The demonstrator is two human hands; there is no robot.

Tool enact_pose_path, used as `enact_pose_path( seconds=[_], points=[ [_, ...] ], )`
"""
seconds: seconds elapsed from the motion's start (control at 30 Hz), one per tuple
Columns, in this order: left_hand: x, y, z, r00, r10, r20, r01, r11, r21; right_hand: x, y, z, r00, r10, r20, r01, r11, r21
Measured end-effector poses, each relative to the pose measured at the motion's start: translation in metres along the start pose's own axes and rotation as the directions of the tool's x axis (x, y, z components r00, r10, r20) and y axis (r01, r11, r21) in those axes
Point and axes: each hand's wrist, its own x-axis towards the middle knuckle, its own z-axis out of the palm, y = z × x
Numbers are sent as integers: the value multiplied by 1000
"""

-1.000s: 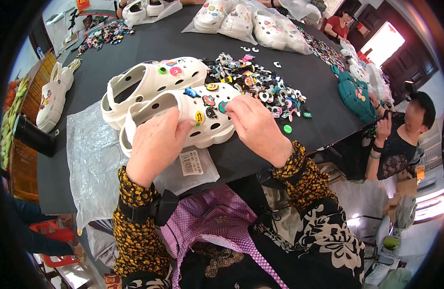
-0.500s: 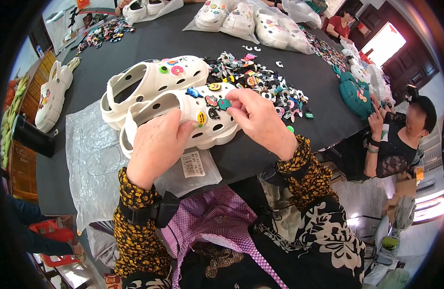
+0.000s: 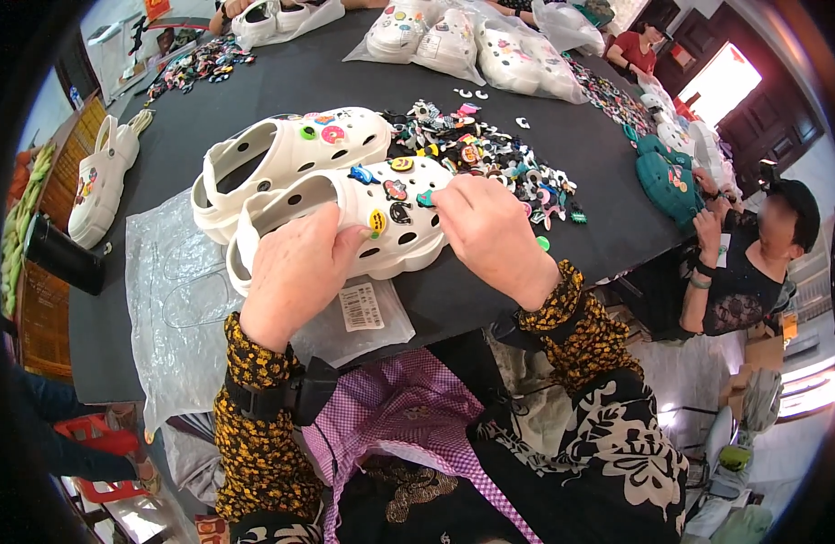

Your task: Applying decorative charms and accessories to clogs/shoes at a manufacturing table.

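The nearer white clog [image 3: 416, 257] lies on its sole with several colourful shoe charms on its upper. My left hand [image 3: 295, 272] grips its near side, the thumb beside a yellow charm [image 3: 378, 222]. At the toe, my right hand [image 3: 490, 231] has its fingers pinched on a small teal-green charm [image 3: 426, 199], pressed against the clog's upper; the fingers partly cover it. A second white clog [image 3: 345, 140] with charms stands just behind. A heap of loose charms [image 3: 485, 150] spreads to the right of both clogs.
A clear plastic bag [image 3: 168, 317] with a white label lies under the nearer clog. Bagged white clogs [image 3: 526, 59] sit at the far edge. A black cylinder [image 3: 64, 256] and another white clog [image 3: 100, 186] are at left. At right, a person handles a green clog [image 3: 664, 186].
My right hand has turned over, its back now facing up and its fingers covering more of the charm at the toe. My left hand stays on the clog.
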Motion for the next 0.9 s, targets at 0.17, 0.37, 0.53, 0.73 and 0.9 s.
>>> enact_pose_path(
  seconds=[0.17,0.37,0.53,0.73,0.9],
  points=[
    [2,2,1,1000,14,-14,-14,1000,-4,-1,-3,-1,997,-51,52,55,995,-84],
    [-1,0,1,1000,12,-20,-13,1000,-16,0,-10,3,985,-168,33,171,967,-188],
    [-3,0,1,1000,-7,-12,6,999,-32,-3,-14,3,987,-140,77,151,976,-155],
    [-1,2,0,999,39,-27,-39,999,-27,-4,-17,-3,972,-124,201,153,978,-139],
    [-3,3,-1,999,29,-42,-32,997,-66,-2,-22,0,940,-176,292,239,951,-196]
  ],
)
